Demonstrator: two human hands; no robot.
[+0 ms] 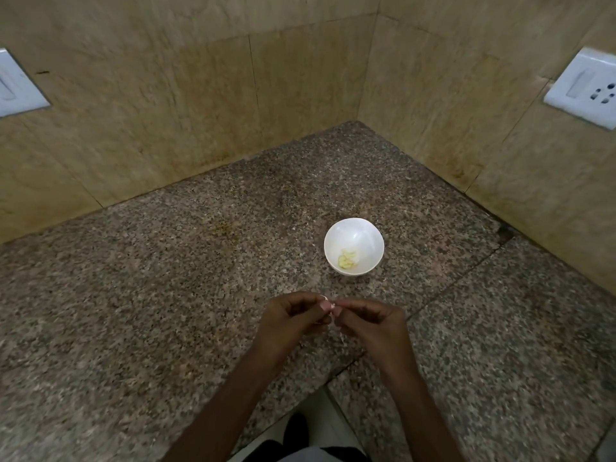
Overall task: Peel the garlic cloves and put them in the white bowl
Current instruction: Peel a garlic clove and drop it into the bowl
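Observation:
A small white bowl [354, 243] stands on the speckled granite counter [166, 295], with a few pale yellow peeled garlic cloves [347, 258] at its bottom. Just in front of the bowl, my left hand [286, 320] and my right hand [370, 323] meet fingertip to fingertip over the counter. Between them they pinch one small garlic clove [330, 307] with pinkish-white skin. A thin strip of loose skin hangs below the fingers. Most of the clove is hidden by my fingers.
The counter fills a corner between two beige stone walls. A white switch plate [15, 85] sits on the left wall and a white socket plate [585, 85] on the right wall. The counter's front edge notches inward near my body, with floor below.

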